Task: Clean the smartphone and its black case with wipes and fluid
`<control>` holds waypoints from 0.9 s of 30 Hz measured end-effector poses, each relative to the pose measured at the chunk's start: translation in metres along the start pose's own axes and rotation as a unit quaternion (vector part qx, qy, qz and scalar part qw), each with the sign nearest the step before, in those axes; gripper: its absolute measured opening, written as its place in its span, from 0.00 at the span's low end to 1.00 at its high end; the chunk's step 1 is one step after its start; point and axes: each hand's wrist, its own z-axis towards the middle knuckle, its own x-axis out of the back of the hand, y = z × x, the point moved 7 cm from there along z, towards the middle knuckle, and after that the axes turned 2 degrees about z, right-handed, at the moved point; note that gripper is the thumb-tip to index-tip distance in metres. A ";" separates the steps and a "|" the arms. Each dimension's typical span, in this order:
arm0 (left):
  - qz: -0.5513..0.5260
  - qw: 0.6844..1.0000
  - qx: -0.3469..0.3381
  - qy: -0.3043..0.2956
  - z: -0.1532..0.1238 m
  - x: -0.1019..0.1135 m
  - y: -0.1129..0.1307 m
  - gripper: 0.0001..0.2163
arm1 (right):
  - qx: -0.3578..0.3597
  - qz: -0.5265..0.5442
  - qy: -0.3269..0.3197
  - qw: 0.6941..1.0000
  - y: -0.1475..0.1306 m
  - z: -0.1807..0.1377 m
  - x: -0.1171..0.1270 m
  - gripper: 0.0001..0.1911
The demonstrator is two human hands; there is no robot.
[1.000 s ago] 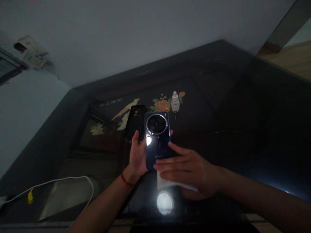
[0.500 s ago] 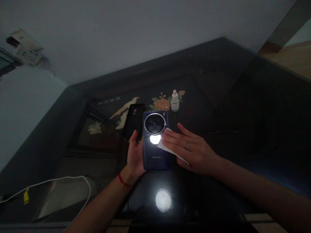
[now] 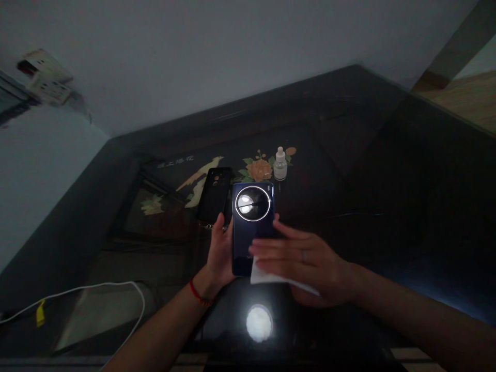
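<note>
My left hand [image 3: 221, 256] grips a dark blue smartphone [image 3: 243, 232] from its left side and from behind, with the back and its large round camera ring facing me. A fingertip shows at the phone's right edge. My right hand [image 3: 300, 261] presses a folded white cloth or tissue [image 3: 267, 275] against the lower right of the phone's back; its fingers lie over the cloth and are a little blurred. Just behind the phone, to the left, lies a black phone case [image 3: 215, 196] with a chain at its lower end.
A small dropper bottle [image 3: 280, 165] stands upright on the glossy dark table [image 3: 349, 170] behind the phone. A white cable [image 3: 93, 285] with a yellow tag [image 3: 41, 313] runs along the left. Wall sockets [image 3: 50, 85] are at the upper left, above the table.
My right hand has slid the cloth down the phone's back, from beside the camera ring to the lower part. The phone now appears slightly further right and lower, still in my left hand.
</note>
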 end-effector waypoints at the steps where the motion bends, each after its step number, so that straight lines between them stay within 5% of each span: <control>1: 0.002 1.000 -0.004 0.000 0.000 0.001 0.001 0.27 | -0.023 -0.018 0.044 0.999 0.007 -0.001 0.011 0.18; 4: 0.003 1.000 -0.017 -0.005 0.000 0.002 0.002 0.25 | -0.080 -0.092 0.103 0.987 0.023 -0.005 0.028 0.18; 15: -0.039 0.999 -0.012 0.020 0.004 0.000 0.001 0.28 | -0.103 -0.209 -0.029 0.972 0.022 0.000 -0.022 0.25; 23: -0.031 0.999 -0.014 0.025 0.004 -0.002 0.003 0.30 | -0.056 -0.057 -0.122 0.989 0.010 0.000 -0.038 0.24; 27: -0.025 0.999 -0.033 0.021 0.003 -0.003 0.008 0.29 | -0.029 0.049 -0.027 0.998 0.008 0.000 -0.003 0.17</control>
